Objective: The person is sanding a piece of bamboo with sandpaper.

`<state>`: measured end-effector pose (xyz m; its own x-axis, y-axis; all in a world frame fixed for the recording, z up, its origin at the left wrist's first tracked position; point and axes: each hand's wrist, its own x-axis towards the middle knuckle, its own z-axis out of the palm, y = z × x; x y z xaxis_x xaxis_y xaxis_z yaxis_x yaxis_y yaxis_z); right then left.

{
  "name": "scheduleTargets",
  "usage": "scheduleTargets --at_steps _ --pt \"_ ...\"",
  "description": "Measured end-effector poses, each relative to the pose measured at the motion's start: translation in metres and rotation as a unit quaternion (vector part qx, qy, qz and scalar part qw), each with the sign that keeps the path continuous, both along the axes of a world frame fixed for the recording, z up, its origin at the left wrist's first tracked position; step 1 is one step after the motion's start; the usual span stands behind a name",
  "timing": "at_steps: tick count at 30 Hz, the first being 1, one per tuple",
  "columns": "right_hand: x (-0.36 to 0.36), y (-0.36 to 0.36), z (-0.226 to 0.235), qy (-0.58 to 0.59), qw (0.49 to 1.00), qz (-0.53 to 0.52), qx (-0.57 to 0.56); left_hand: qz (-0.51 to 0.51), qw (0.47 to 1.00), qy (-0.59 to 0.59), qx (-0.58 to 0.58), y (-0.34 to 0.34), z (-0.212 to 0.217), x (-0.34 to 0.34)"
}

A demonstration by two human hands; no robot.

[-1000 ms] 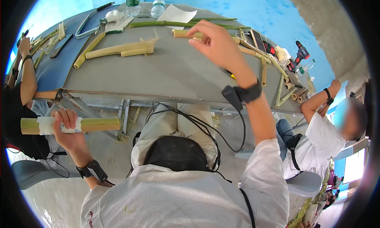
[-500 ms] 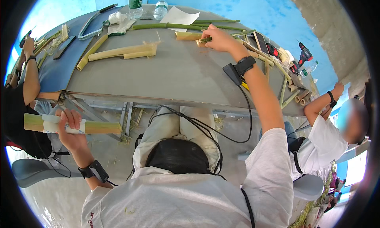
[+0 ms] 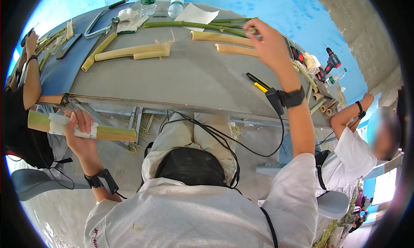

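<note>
My left hand [image 3: 82,129] is wrapped round a bamboo tube [image 3: 115,134] with a white paper-like wrap [image 3: 57,124] about its middle, held level in front of the table's near edge. Raised over the table's far right, my right hand [image 3: 268,43] pinches a short, thin bamboo piece [image 3: 252,30], seen nearly end-on. Beneath and left of that hand lie two split bamboo pieces, a longer one [image 3: 222,37] and a shorter one [image 3: 236,49]. Green bamboo stalks [image 3: 185,24] stretch behind them.
On the grey table [image 3: 172,82] are more bamboo pieces [image 3: 133,53], white gloves [image 3: 131,20], water bottles [image 3: 176,6], a hacksaw [image 3: 97,26] and a yellow-and-black tool [image 3: 258,84]. A drill [image 3: 332,60] stands far right. Cables [image 3: 215,134] hang over my lap. Other people sit at both sides.
My right hand has lifted from beside the split bamboo pieces and moved right, the thin piece still in its fingers. My left hand and the bamboo tube have barely moved.
</note>
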<state>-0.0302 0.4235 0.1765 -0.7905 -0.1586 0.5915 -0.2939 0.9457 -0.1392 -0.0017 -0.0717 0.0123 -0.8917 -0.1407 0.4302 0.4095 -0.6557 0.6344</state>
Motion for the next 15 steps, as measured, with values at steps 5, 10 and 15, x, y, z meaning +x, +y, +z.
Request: scheduleTargets --at_steps 5,10,15 --pt "0.062 0.015 0.024 0.204 0.971 0.047 -0.117 0.004 1.0 0.0 -0.008 0.006 0.0 0.0" --pt "0.173 0.028 0.067 0.509 0.857 -0.019 -0.074 -0.012 1.0 0.007 -0.02 0.011 0.003 0.002" --pt "0.296 0.022 0.092 0.689 0.712 0.093 -0.1 -0.015 1.0 0.011 -0.017 0.015 0.006 0.003"
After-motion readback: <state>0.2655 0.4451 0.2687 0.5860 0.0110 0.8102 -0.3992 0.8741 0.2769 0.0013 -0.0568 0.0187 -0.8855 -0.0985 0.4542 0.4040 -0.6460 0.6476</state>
